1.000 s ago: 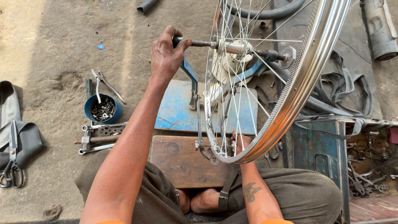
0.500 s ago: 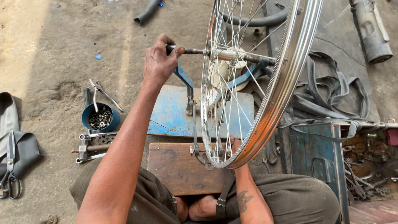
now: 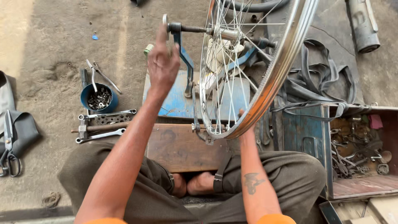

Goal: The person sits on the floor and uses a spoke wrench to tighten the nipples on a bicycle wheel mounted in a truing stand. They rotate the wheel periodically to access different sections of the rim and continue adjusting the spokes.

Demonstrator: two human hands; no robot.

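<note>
A spoked bicycle wheel with a shiny rim (image 3: 286,54) stands upright in a blue stand (image 3: 182,99), its threaded axle (image 3: 195,29) resting on the stand's arm. My left hand (image 3: 163,66) is raised just below the axle's left end, fingers loose, one fingertip reaching up to the end cap. My right hand (image 3: 245,124) is at the bottom of the rim, mostly hidden behind it, and seems to grip it. I sit cross-legged behind a wooden board (image 3: 178,145).
A blue cup of nuts (image 3: 89,101) and several wrenches (image 3: 105,114) lie on the ground at left, scissors (image 3: 8,145) at the far left. Black rubber tubes (image 3: 315,83) drape over an open blue toolbox (image 3: 306,132) at right. A metal cylinder (image 3: 365,25) lies top right.
My left hand has let go of the axle end and dropped slightly below it, fingers loosened. The view has shifted, so wheel and stand sit higher in frame.
</note>
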